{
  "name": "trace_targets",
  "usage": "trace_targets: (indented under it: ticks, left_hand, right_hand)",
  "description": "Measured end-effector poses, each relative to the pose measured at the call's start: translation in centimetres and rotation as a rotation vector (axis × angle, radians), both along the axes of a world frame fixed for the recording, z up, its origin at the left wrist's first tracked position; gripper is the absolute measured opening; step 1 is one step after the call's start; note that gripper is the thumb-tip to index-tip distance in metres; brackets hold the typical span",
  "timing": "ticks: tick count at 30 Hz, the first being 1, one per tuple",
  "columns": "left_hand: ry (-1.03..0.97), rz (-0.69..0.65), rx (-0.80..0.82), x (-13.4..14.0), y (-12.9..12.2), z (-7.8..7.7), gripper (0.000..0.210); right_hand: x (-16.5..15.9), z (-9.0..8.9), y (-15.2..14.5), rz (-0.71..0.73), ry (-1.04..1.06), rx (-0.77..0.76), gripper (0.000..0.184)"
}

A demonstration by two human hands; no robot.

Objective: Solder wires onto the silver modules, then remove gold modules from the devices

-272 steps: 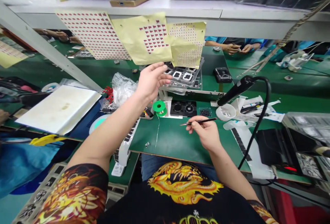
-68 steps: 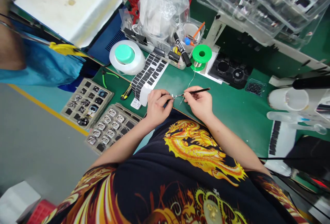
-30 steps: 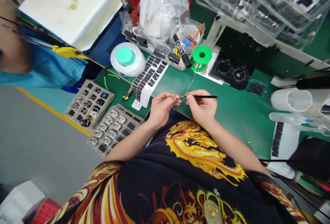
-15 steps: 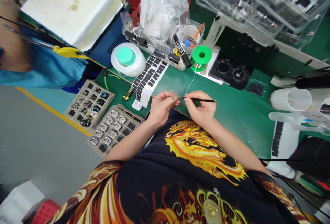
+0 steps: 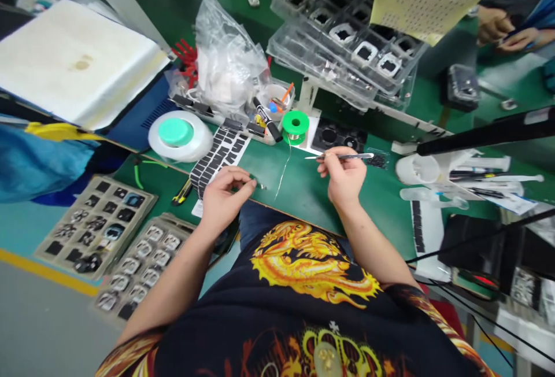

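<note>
My left hand [image 5: 228, 195] is over the near edge of the green bench, its fingers curled in and the thumb close to the index finger. What they pinch, if anything, is too small to make out. A tiny metallic part [image 5: 262, 187] shows just right of those fingertips; I cannot tell whether they touch it. Farther right, my right hand [image 5: 346, 177] grips a slim pointed metal tool [image 5: 356, 156], its pale tip facing left. Between the hands, solder wire [image 5: 282, 174] runs down from a green spool [image 5: 296, 125].
Left of the spool are a marker [image 5: 266, 119], a white tape roll [image 5: 195, 144] and a sheet of black labels [image 5: 217, 160]. Parts trays [image 5: 104, 224] stand at left. Clear boxes [image 5: 321, 70] are stacked behind. At right is a cup [image 5: 417, 169]. Another person's hands [image 5: 507, 30] show top right.
My hands have come apart: the left to the left, the right to the right with the tool lifted off the left fingertips. The camera view has also shifted.
</note>
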State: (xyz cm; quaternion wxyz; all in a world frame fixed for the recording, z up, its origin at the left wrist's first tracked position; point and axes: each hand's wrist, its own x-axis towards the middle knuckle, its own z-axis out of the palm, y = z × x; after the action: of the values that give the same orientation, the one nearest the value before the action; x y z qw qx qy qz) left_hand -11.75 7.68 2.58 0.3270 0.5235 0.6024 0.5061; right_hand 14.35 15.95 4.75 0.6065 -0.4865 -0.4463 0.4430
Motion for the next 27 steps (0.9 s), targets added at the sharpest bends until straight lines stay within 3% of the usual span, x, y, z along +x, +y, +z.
trace_targets:
  ticks: [4, 7, 11, 16, 22, 27]
  left_hand:
    - [0.121, -0.022, -0.011, -0.9, 1.0, 0.6, 0.009]
    - [0.153, -0.033, -0.079, -1.3, 1.4, 0.5, 0.01]
    - [0.032, -0.039, -0.174, -1.5, 1.6, 0.1, 0.014]
    - [-0.077, -0.071, -0.171, -1.4, 1.9, -0.6, 0.018]
    - [0.177, -0.123, -0.125, -2.1, 2.2, -0.7, 0.032]
    - [0.373, -0.013, -0.064, -2.2, 2.2, 0.8, 0.022]
  right_hand:
    - [0.7, 0.2, 1.0, -0.08, 0.008, 0.049, 0.015]
    - [0.5, -0.1, 1.1, -0.064, 0.032, 0.054, 0.012]
    - [0.2, -0.3, 0.9, -0.038, 0.026, 0.055, 0.012]
    - [0.3, -0.4, 1.1, -0.053, 0.016, 0.05, 0.011]
    - [0.6, -0.2, 1.1, -0.058, 0.016, 0.06, 0.011]
    - [1.9, 1.9, 0.8, -0.092, -0.036, 0.137, 0.015]
